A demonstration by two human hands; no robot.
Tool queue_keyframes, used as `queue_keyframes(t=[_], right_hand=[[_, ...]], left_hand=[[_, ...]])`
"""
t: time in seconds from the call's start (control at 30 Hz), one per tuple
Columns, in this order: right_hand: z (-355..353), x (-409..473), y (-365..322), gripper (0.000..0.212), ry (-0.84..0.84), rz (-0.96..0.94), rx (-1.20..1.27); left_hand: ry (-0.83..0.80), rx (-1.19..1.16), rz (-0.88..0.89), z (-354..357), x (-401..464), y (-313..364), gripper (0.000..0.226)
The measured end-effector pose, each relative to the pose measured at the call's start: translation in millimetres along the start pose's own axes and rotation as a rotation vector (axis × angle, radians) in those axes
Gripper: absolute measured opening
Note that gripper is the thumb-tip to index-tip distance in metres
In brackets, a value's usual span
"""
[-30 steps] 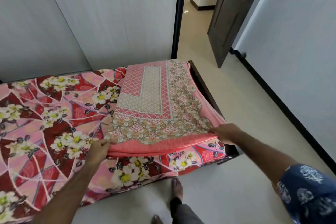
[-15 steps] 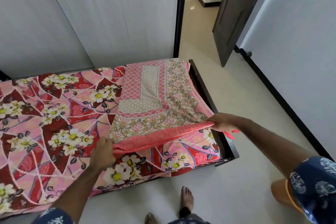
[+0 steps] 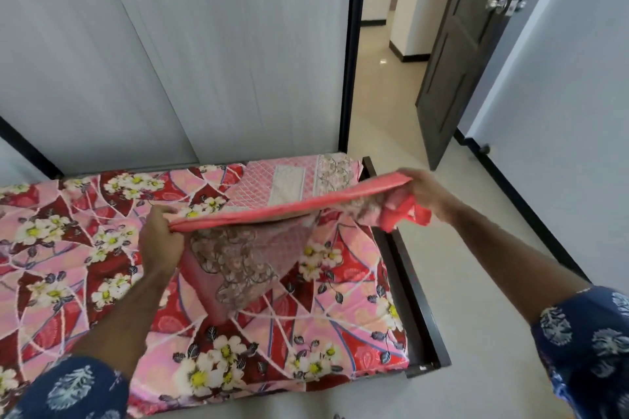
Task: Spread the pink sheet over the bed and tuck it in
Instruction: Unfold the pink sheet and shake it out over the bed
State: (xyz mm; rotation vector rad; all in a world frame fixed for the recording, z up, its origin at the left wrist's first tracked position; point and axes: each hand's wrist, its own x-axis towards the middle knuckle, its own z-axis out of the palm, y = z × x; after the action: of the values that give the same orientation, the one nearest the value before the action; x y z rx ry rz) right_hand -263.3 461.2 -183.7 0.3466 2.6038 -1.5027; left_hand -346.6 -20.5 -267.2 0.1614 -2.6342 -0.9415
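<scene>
Gripping folded pink sheet (image 3: 272,214), left hand (image 3: 160,241), right hand (image 3: 425,190)

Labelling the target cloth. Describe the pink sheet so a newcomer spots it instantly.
Start at the bed below the grey wardrobe doors. At its doorway end, the pink sheet is held up between the left hand and right hand. Unlike the red flowered cover beneath, it has a plain coral border and lattice pattern.

Wardrobe doors (image 3: 204,61) closed off far side of bed (image 3: 323,299). Dark bed frame (image 3: 413,286) edged right side. Bare floor (image 3: 476,282) right of frame gave passing room, bounded by wall (image 3: 561,112). Open door (image 3: 452,61) left doorway free. Lifted pink sheet (image 3: 279,211) spanned between left hand (image 3: 160,238) and right hand (image 3: 425,190), blocking reach across that corner.
</scene>
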Motion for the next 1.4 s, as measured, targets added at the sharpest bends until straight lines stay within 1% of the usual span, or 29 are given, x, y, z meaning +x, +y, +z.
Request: queue_keyframes(t=[0.03,0.1,0.2,0.3,0.37,0.4,0.43,0.5,0.57,0.6,0.63,0.67,0.7,0.73,0.8,0.83,0.9,0.97,1.03,1.07,1.1,1.13,1.17,1.2,1.23,1.27,1.3,1.33,1.4], right_hand=[[-8.4,7.7,-15.0,0.032,0.065,-0.034,0.116],[-18.2,23.1,-45.3,0.032,0.124,-0.108,0.378],[-25.7,39.8,-101.1,0.032,0.263,-0.246,0.717],[-34.9,48.5,-151.2,0.031,0.339,-0.383,0.998],[-48.5,47.9,-186.9,0.028,0.309,-0.457,1.140],[-58.7,46.9,-207.5,0.023,0.285,-0.513,1.170],[-70.4,45.1,-229.0,0.018,0.274,-0.587,1.172],[-95.1,41.9,-271.1,0.016,0.343,-0.757,1.174],[-119.4,39.8,-300.5,0.020,0.441,-0.886,1.191],[-125.6,37.8,-306.5,0.022,0.503,-0.899,1.126],[-127.2,34.6,-306.5,0.023,0.560,-0.873,0.994],[-123.8,32.5,-302.4,0.018,0.600,-0.816,0.794],[-115.7,33.0,-294.8,0.009,0.594,-0.757,0.632],[-106.5,35.5,-285.2,0.006,0.540,-0.697,0.566],[-91.0,49.7,-275.0,0.022,0.421,-0.618,0.713],[-88.3,57.8,-274.4,0.029,0.423,-0.577,0.833],[-91.6,73.2,-274.1,0.031,0.490,-0.502,1.036],[-104.7,72.9,-276.0,0.027,0.548,-0.495,1.033],[-124.0,70.6,-291.6,0.027,0.585,-0.629,0.982],[-135.1,65.7,-307.4,0.026,0.605,-0.698,1.010],[-145.9,60.2,-327.5,0.027,0.604,-0.754,1.079],[-159.8,60.0,-347.0,0.033,0.586,-0.791,1.159],[-168.9,58.1,-362.3,0.041,0.569,-0.804,1.237],[-174.4,57.6,-372.5,0.046,0.550,-0.815,1.288],[-177.9,58.5,-376.3,0.044,0.546,-0.814,1.300],[-178.6,58.0,-375.0,0.033,0.549,-0.808,1.262],[-176.3,54.7,-370.5,0.021,0.559,-0.805,1.212],[-175.4,53.4,-364.2,0.015,0.577,-0.791,1.177],[-184.2,52.6,-356.5,0.016,0.587,-0.773,1.192]], left_hand=[[0.052,0.011,0.045,-5.2,17.4,9.6,0.040],[0.133,0.011,0.099,-15.1,54.3,26.1,0.047],[0.221,-0.043,0.013,-31.7,107.1,60.0,0.039],[0.302,-0.270,-0.072,-51.4,148.8,105.5,0.033],[0.336,-0.459,-0.109,-71.5,167.8,147.1,0.032],[0.376,-0.519,-0.072,-85.9,176.7,168.3,0.034],[0.435,-0.545,-0.012,-104.1,188.2,188.1,0.035],[0.559,-0.533,0.187,-147.7,208.7,224.6,0.035],[0.601,-0.390,0.489,-190.5,223.9,252.1,0.026],[0.559,-0.231,0.631,-208.3,231.7,258.1,0.019],[0.458,-0.036,0.728,-222.2,238.3,261.6,0.012],[0.318,0.149,0.763,-230.4,242.5,261.7,0.021],[0.173,0.294,0.769,-235.2,247.8,256.9,0.032],[0.072,0.389,0.744,-235.9,250.4,250.9,0.038],[0.018,0.466,0.728,-229.0,248.9,234.5,0.036],[0.025,0.463,0.750,-222.2,247.2,226.7,0.031],[0.057,0.460,0.753,-211.7,240.7,214.8,0.021],[0.167,0.412,0.730,-213.3,239.9,215.8,0.018],[0.365,0.316,0.743,-233.7,250.9,232.3,0.021],[0.457,0.252,0.765,-248.7,259.9,247.5,0.024],[0.504,0.191,0.804,-264.9,264.6,265.7,0.024],[0.490,0.165,0.850,-278.8,274.8,281.8,0.024],[0.387,0.192,0.872,-291.8,278.9,292.2,0.023],[0.216,0.254,0.859,-299.4,283.7,294.3,0.024],[0.075,0.390,0.766,-301.2,283.3,289.4,0.027],[0.000,0.538,0.642,-296.8,281.5,276.6,0.030],[0.015,0.676,0.531,-290.2,274.5,261.1,0.033],[0.084,0.729,0.499,-282.7,272.0,248.6,0.034],[0.290,0.644,0.549,-283.5,268.7,244.1,0.031]])
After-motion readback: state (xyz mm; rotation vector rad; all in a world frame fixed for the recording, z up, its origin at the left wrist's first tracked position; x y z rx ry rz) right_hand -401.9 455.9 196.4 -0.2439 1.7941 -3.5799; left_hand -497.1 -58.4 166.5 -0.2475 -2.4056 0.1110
